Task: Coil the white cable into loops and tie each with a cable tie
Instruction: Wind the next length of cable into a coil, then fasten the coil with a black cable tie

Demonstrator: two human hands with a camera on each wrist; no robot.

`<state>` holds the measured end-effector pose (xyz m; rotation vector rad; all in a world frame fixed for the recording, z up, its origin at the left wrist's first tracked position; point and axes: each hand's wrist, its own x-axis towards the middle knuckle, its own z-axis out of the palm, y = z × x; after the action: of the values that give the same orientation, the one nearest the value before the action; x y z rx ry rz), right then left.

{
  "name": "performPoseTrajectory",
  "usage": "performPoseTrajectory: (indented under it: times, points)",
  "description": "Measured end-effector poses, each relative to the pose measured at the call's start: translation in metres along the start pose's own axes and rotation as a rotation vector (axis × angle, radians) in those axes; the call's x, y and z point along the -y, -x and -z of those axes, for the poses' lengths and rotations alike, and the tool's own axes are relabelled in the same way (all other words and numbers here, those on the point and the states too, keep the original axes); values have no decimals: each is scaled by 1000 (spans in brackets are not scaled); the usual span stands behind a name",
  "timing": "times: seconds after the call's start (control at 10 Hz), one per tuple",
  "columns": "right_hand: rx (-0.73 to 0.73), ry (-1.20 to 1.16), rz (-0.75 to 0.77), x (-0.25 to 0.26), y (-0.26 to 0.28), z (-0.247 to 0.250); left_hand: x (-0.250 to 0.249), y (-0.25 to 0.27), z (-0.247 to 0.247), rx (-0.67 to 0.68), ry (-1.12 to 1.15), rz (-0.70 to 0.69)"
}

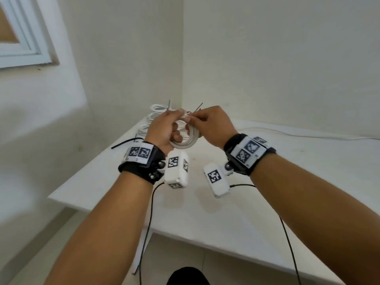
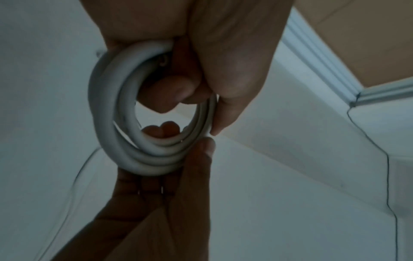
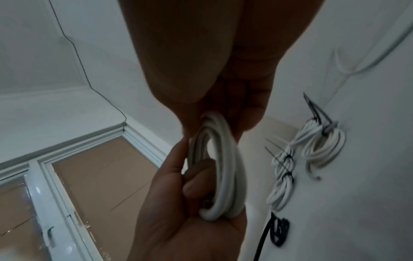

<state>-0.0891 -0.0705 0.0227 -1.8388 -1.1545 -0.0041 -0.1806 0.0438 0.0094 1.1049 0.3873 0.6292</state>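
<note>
- Fingers of the left hand (image 1: 162, 128) curl through and around the white cable coil (image 1: 185, 138), clamping its turns together above the table (image 1: 267, 182).
- Fingers of the right hand (image 1: 211, 126) pinch together at the top of the coil, where a thin dark cable tie (image 1: 197, 109) sticks up; the exact hold on the tie is too small to confirm.
- Step in hand, judged from the pose: fastening a tie round the held coil. The loop itself appears formed.
- Next move calls for threading or pulling the tie tail snug while the left grip keeps the turns stacked; a slack grip would likely let them spring apart.
- Head view alone shows the tie tail and both hands meeting over the table's far corner.
- Left wrist view shows the coil's several turns and fingertips inside the ring, but no tie.
- Right wrist view alone shows clearly the finished coils (image 3: 312, 146) lying against the wall, each bound with dark ties, and a cut cable end in the left palm.
</note>
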Motion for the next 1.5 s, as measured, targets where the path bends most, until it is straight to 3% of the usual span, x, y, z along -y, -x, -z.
performPoseTrajectory:
  times: [0.1,0.2,0.3,0.4,0.6,0.8,0.9,1.0,1.1,1.2,1.3,1.5]
  points:
    - [104,-237,-148,13,-23,-42,-16,4,50,-169,126,23]
    - [129,-5,-141,16,-52,-83,-27,9,94,-324,151,-2]
    - [260,298,-102,18,-79,-123,-35,12,128,-437,146,-31]
    - [319,457,-99,14,-99,-151,-40,14,149,-490,153,-36]
    - [261,430,-162,-9,-113,-180,-41,15,169,-532,175,-51]
    - [365,484,-148,-6,-115,-188,-41,16,162,-520,202,-31]
    - [384,356,-238,1,-110,-189,-39,17,160,-516,228,-20]
    - [457,473,-171,-8,-111,-190,-37,18,159,-504,236,-14]
    - [322,507,-109,-4,-114,-170,-36,19,156,-497,243,-6]
    - [308,416,-90,-8,-108,-135,-34,19,141,-449,234,2]
    - [345,332,-45,-19,-91,-90,-25,14,111,-360,193,32]
    - [544,218,-199,-71,-42,16,16,10,19,3,-113,125]
